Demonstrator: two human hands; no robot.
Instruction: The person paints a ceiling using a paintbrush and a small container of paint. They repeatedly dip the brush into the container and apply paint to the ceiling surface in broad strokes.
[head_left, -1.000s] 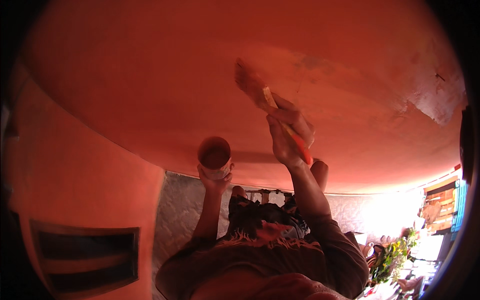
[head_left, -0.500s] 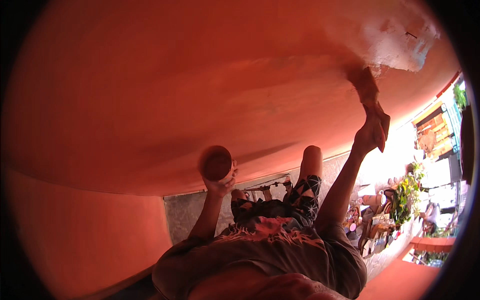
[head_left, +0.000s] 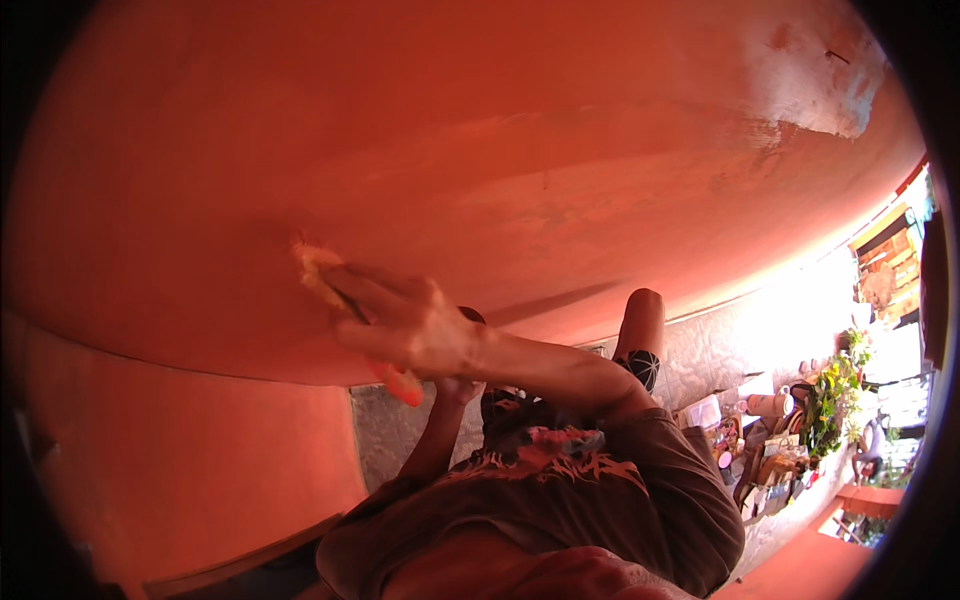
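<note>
right hand (head_left: pixel 405 325): gripping a paintbrush, fingers wrapping the handle, arm crossing over to the person's left
paintbrush (head_left: pixel 322 270): bristles pressing against the red surface, orange handle end sticking out below the fist
left hand (head_left: pixel 455 385): mostly hiding behind the right forearm, raised up; grip cannot be told
red surface (head_left: pixel 520 150): filling most of the view, curving
unpainted white patch (head_left: pixel 810 85): sitting upper right, well apart from the brush
potted plants (head_left: pixel 835 400): standing far right in sunlight

A green potted plant (head_left: pixel 828 405) stands beside clutter by the tiled wall (head_left: pixel 740 345).
</note>
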